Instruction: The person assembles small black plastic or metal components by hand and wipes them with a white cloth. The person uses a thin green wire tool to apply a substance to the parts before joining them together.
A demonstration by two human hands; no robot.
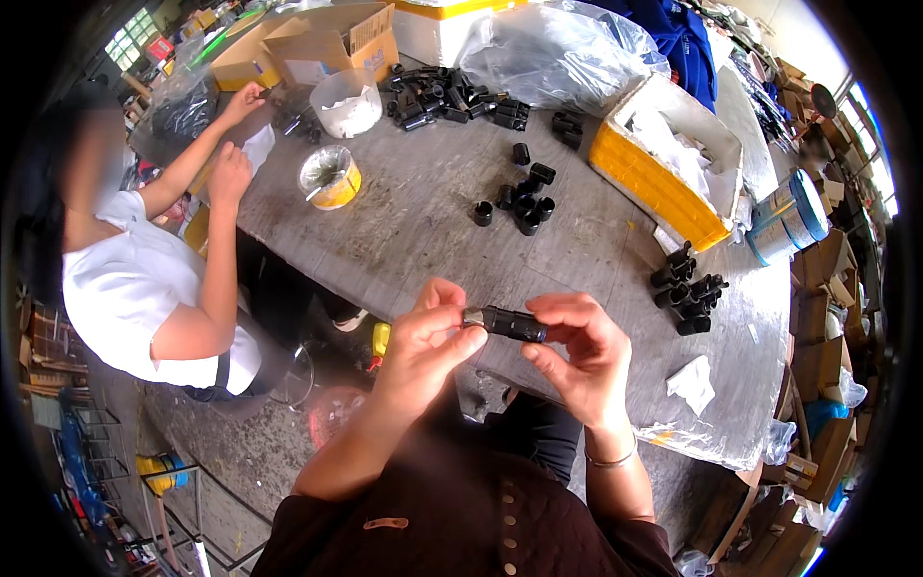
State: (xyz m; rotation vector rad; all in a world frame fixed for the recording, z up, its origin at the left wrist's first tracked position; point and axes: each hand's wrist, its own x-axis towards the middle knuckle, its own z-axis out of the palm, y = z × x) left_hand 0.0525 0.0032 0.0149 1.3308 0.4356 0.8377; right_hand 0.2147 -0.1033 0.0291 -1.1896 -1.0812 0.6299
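A short black cylindrical part (514,325) with a silvery end is held level over the table's near edge. My left hand (415,348) pinches its silvery end between thumb and fingers. My right hand (588,363) grips the black end from the other side, thumb below and fingers above. Beyond my hands, a small group of black cylindrical pieces (525,204) stands and lies on the grey table (404,240). Another cluster of black pieces (688,293) is to the right, with a crumpled white tissue (691,383) nearer to me.
A co-worker in a white shirt (144,288) sits at the left edge. Toward the back are a yellow-banded tub (331,177), a translucent container (348,104), a heap of black parts (447,99) and cardboard boxes (332,40). A yellow-taped foam box (663,188) and blue bucket (790,219) stand right.
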